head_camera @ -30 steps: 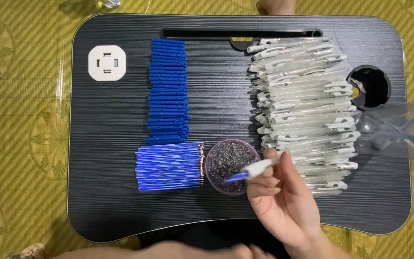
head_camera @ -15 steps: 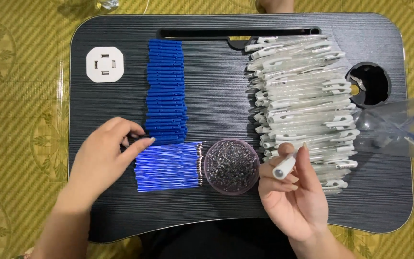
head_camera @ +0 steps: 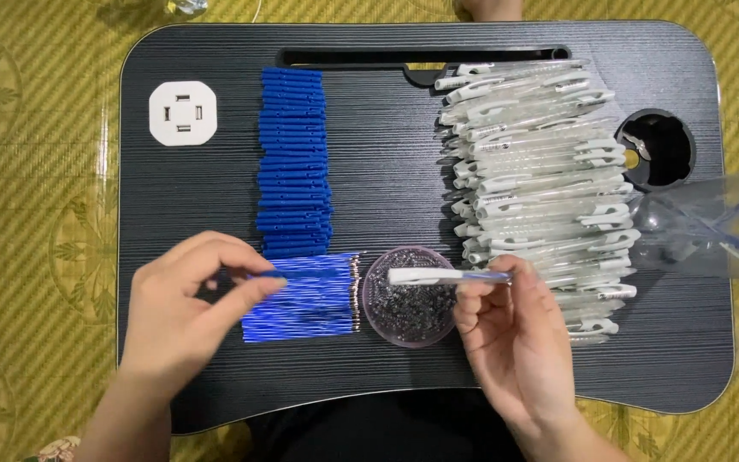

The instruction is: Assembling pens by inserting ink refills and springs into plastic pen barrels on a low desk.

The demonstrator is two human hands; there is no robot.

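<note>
Head view looked straight down on a black worktop [head_camera: 215,376] resting over a yellow patterned floor covering. Parts for pens lay sorted on it: a column of short blue pieces [head_camera: 294,162], a flat pile of thin blue refills [head_camera: 314,299] with metal tips toward the right, a small round dish [head_camera: 410,298] full of tiny dark bits that were too small to tell apart, and a big heap of clear pen barrels with white clips [head_camera: 540,171]. A white square hub [head_camera: 182,113] sat near the far left corner, and a crumpled clear plastic bag [head_camera: 712,227] lay at the right edge.

As to progress, the work looked early: every pile was large, and no separate stack of finished pens could be made out on the worktop, so most of the assembly seemed left to do.

The right hand [head_camera: 519,351] held one clear pen barrel [head_camera: 446,276] level above the dish, its white end pointing left; the grip was narrow, thumb and fingertips closed on the barrel's right end. The left hand [head_camera: 186,312] rested at the left edge of the refill pile, thumb and forefinger pinched nearly together on one blue refill [head_camera: 268,275] at the pile's top left corner; whether it was already lifted clear could not be told.
</note>
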